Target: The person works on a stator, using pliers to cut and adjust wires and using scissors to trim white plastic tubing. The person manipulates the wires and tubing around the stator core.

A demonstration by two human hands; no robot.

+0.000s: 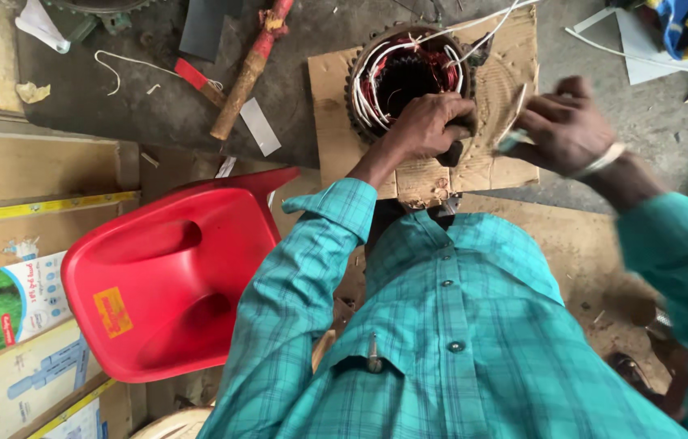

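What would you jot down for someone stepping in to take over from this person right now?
Left hand: resting on the near rim of the round motor stator, fingers curled over its edge.
Right hand: raised beside the stator, pinching a thin pale strip; motion blur hides the grip.
The stator sits on a cardboard sheet on the floor, its copper windings and white wires in place, loose white leads trailing off to the upper right.
Done: coils sit in the core.
Left: the loose leads are untidied.
A red plastic chair stands at the left.

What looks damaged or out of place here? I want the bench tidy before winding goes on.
The cardboard under the stator is torn and frayed at its near edge. Loose white wires trail from the stator across the floor. The left hand rests on the stator's rim.
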